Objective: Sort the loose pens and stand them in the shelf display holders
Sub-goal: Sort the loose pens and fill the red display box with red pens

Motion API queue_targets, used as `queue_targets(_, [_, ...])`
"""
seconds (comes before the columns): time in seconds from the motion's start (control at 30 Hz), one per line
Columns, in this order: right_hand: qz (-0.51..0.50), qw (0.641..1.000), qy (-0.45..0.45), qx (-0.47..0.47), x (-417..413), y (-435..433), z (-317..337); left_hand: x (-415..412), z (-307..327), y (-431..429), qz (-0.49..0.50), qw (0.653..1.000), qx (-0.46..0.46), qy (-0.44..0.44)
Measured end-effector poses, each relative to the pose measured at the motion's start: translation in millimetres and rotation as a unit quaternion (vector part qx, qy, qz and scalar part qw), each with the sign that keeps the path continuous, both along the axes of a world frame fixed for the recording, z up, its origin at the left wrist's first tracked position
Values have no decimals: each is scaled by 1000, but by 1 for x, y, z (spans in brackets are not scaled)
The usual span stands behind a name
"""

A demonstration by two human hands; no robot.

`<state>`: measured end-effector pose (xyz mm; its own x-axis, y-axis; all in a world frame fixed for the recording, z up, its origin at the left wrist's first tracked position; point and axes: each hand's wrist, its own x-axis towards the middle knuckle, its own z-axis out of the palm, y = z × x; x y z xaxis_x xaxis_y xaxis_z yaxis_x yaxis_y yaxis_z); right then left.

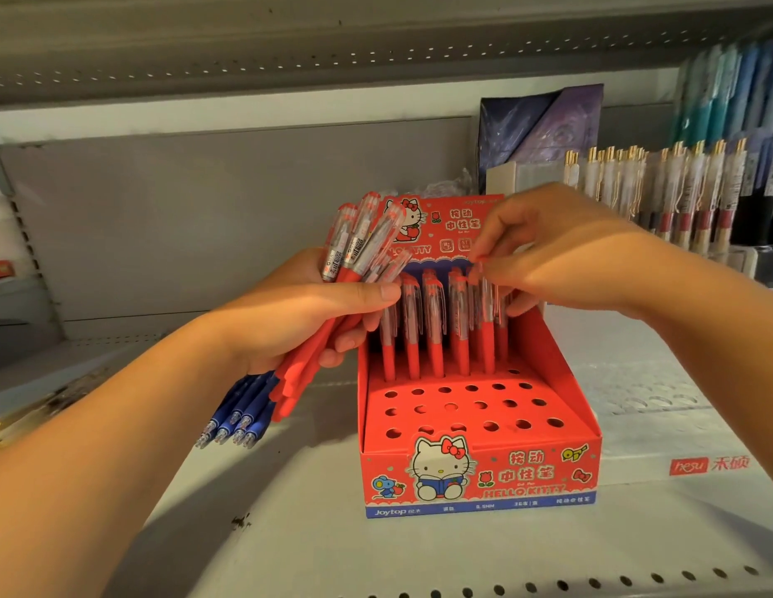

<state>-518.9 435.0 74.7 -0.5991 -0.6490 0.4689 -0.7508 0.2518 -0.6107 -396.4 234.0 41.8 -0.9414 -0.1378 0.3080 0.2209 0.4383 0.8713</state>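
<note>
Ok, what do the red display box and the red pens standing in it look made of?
Display box: printed cardboard, it seems, slightly glossy. The folded creases and punched round holes suggest this. Red pens: plastic by the look, with matte red lower barrels and clear, shiny tops with clips.

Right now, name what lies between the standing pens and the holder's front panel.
Only rows of empty holes in the holder; the head view shows it.
</note>
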Motion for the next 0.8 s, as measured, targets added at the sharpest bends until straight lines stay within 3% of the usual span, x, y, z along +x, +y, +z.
queue_targets(0.17, [-3, 1000, -27, 13, -12, 13, 4, 0, 0, 2, -11, 1000, 12, -2])
queue_targets(0.3, [-11, 994, -15, 108, -15, 9, 0, 2, 0, 6, -45, 999, -1, -17])
queue_targets(0.43, [-54, 984, 88, 143, -16, 6, 1, 1, 0, 6, -63, 998, 5, -22])
queue_targets(0.53, [-72, 983, 153, 64, -11, 6, 0, 0, -1, 6, -72, 997, 12, -9])
queue_targets(0.63, [38, 995, 73, -49, -1, -3, -7, -2, -3, 7, -78, 997, 19, -6])
queue_targets(0.8, [117, 989, 46, -72, 6, -15, -18, -1, -4, 12, -108, 994, 12, -12])
